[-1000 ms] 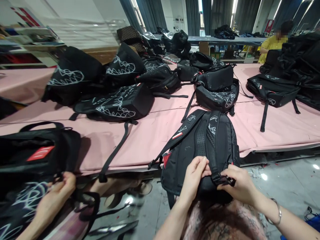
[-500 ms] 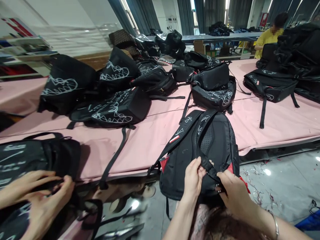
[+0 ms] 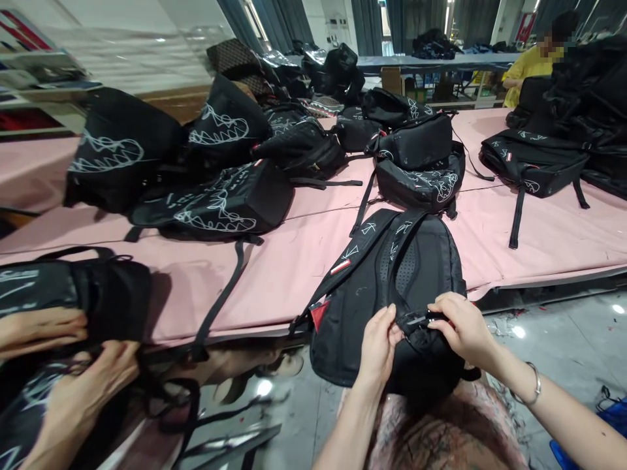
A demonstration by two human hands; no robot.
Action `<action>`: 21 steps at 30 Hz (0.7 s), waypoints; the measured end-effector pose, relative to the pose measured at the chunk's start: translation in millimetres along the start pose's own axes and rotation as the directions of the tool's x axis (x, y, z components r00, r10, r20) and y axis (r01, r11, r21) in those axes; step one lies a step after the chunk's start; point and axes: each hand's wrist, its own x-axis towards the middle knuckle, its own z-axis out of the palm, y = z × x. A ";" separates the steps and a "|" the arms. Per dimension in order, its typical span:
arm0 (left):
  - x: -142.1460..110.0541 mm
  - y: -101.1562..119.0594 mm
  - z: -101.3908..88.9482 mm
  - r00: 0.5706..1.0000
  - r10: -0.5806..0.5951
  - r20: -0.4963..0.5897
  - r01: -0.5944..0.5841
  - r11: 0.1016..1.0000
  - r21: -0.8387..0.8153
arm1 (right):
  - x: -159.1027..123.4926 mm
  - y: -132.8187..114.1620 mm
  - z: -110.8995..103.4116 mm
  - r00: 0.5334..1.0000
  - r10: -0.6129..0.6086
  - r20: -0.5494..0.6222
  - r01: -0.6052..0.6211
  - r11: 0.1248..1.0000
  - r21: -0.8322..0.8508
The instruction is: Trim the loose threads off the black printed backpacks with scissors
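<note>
A black backpack point(image 3: 343, 333) with white line drawings on its straps and red side patches lies back side up at the table edge, its lower end toward me. My left hand point(image 3: 379, 343) pinches the lower part of its shoulder strap point(image 3: 399, 274), near the strap adjuster. Just right of it, my right hand point(image 3: 463, 326) is closed on small thread snips point(image 3: 425, 320), dark with a grey blade pointing at the strap. The snips are partly hidden by the fingers.
A pink-covered table point(image 3: 294, 281) carries several more black backpacks point(image 3: 215, 202). At the left, a co-worker's hands point(image 3: 93, 372) work on another backpack point(image 3: 117, 294). Farther back stands a person in yellow point(image 3: 526, 68). Thread scraps litter the floor point(image 3: 553, 333).
My right hand has moved up and let go of the strap end; the snips now point left at the strap. My left hand keeps its pinch. The co-worker's hands have shifted.
</note>
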 end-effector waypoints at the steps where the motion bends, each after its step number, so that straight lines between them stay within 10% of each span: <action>1: 0.1 -0.3 -0.4 1.000 -0.003 -0.002 0.003 1.000 0.009 | 2.2 -0.2 1.0 1.000 -0.017 0.009 0.017 1.000 -0.011; 21: 1.8 -4.7 -2.6 0.996 -0.013 0.089 0.014 1.000 -0.014 | 7.0 -12.3 -3.0 0.992 -0.087 0.089 0.103 0.976 -0.192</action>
